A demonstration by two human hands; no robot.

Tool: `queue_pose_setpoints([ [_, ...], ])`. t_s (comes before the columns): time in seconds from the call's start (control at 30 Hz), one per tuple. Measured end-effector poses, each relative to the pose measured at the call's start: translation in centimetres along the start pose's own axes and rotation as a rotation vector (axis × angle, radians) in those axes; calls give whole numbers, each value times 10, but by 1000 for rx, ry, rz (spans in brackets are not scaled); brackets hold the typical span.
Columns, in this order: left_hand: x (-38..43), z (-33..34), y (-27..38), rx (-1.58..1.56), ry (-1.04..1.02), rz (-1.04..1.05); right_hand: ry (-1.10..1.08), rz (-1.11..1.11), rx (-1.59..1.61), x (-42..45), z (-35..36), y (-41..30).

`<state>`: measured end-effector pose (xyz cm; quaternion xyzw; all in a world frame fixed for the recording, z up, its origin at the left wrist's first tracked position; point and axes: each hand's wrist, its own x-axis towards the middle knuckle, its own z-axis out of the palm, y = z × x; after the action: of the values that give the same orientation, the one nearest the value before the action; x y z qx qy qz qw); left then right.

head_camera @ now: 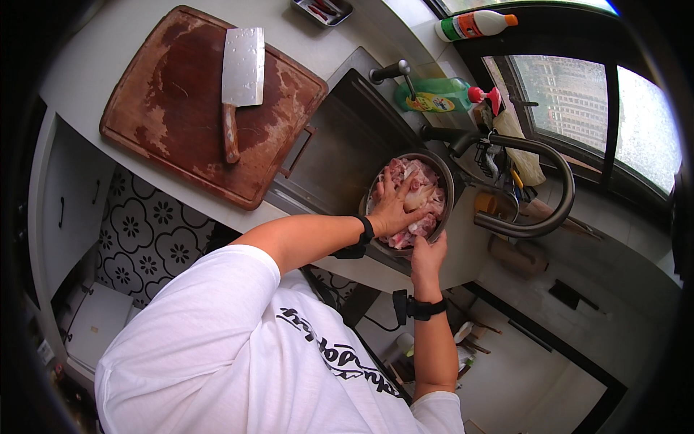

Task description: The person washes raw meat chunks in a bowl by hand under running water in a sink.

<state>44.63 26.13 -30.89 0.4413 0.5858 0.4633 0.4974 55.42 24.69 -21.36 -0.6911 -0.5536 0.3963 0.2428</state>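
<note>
A round metal bowl (448,190) full of raw, pinkish meat pieces (420,168) is at the near right end of the sink (347,146). My left hand (394,209) lies palm down on the meat, its fingers spread. At the bowl's near rim, my right hand (428,254) grips the edge; some of its fingers are hidden. Both wrists wear black bands with small devices. To the left, a cleaver (243,68) with a wooden handle rests flat on a wet, reddish-brown wooden cutting board (179,108).
A dark curved faucet (566,184) arches beside the bowl. Behind the sink stand a soap dispenser pump (390,71) and a green detergent bottle (434,95). A white bottle (477,25) is by the window. A small tray (339,20) with red items sits beyond the board.
</note>
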Motion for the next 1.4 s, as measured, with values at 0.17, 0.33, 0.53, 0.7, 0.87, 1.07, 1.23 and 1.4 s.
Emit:
queue_pose_setpoints([
  [0.17, -1, -3, 3, -14, -14, -20, 4, -10, -8, -1, 1, -2],
  [0.33, -1, -2, 3, -8, -6, -14, 10, 3, -13, -1, 0, -2],
  [0.53, 1, 2, 1, 15, -8, 3, 8, -25, -5, 0, -2, 1],
  [0.7, 0, 4, 1, 10, 7, 15, 4, -20, 16, -2, -1, -2],
  [0.87, 0, 3, 3, 10, -15, 5, 6, -13, 32, -2, -3, 0],
  [1.07, 0, 5, 3, 16, -17, -2, 23, -12, 44, -4, -2, -2],
  [1.23, -1, 9, 3, -5, -14, 3, 3, -20, 62, -6, -4, -5],
  [1.4, -2, 9, 5, -17, -11, 10, 19, -47, 31, -8, -6, -4],
])
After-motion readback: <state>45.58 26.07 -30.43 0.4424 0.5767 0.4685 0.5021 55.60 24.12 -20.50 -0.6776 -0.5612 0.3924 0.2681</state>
